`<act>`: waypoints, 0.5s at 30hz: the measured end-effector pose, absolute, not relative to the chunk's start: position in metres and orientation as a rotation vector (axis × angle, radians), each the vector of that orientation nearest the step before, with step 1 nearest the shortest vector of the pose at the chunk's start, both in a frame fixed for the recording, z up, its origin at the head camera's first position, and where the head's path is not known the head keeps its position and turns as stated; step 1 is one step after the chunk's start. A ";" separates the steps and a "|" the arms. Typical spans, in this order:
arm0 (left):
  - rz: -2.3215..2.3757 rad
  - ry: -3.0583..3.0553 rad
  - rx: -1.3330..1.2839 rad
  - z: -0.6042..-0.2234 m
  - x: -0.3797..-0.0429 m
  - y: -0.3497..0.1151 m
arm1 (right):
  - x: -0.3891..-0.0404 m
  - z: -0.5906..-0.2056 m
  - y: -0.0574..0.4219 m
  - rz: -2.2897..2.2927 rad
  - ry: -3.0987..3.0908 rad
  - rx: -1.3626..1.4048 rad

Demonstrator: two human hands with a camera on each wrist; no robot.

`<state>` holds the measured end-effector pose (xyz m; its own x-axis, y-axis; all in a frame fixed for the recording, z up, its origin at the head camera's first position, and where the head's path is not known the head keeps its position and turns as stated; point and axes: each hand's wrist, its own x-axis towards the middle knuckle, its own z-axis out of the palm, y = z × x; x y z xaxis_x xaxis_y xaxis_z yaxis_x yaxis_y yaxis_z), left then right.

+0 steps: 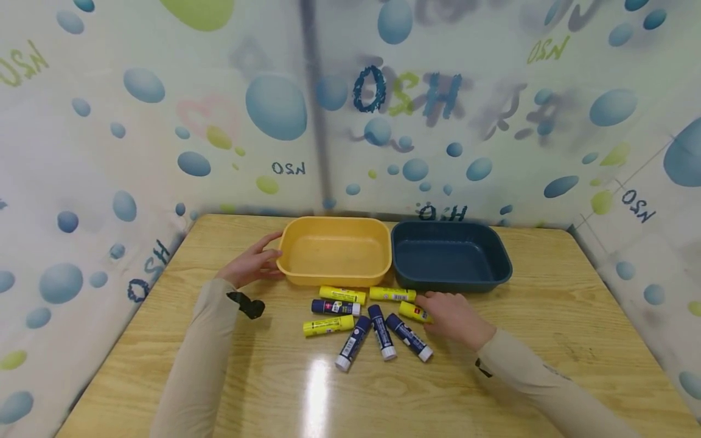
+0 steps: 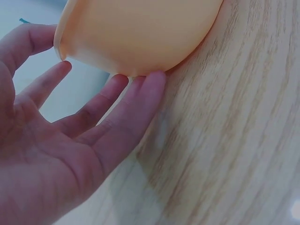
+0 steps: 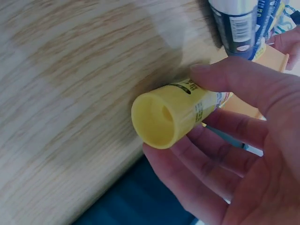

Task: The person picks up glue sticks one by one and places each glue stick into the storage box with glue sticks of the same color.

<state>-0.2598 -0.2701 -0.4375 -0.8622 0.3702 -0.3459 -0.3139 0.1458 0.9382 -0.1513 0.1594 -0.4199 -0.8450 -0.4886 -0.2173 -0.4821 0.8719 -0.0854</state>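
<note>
At the left end of the yellow bin [image 1: 335,281], my left hand [image 1: 253,263] touches the rim and outer wall. In the left wrist view its fingertips [image 2: 157,82] rest against the bin's side [image 2: 136,37], low near the tabletop. My right hand [image 1: 457,317] pinches a yellow glue stick [image 1: 413,312] between thumb and fingers, on the right of a loose group. The right wrist view shows this glue stick [image 3: 187,105] end-on, its hollow end facing the camera. Around it lie several yellow glue sticks [image 1: 328,325] and several navy ones with white ends [image 1: 353,344].
A dark blue bin [image 1: 451,285] stands close against the yellow bin's right side; nothing lies in either. Both are near the back of the wooden table [image 1: 274,383]. A patterned wall [image 1: 350,158] rises behind and along the sides.
</note>
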 end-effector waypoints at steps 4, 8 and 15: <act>1.786 1.899 0.064 -0.438 -0.259 -0.270 | -0.148 -0.414 0.159 -0.064 2.820 -0.730; 1.794 1.891 0.076 -0.439 -0.260 -0.270 | -0.146 -0.408 0.159 -0.099 2.827 -0.736; 1.828 1.858 0.063 -0.443 -0.260 -0.272 | -0.145 -0.401 0.158 -0.199 2.861 -0.802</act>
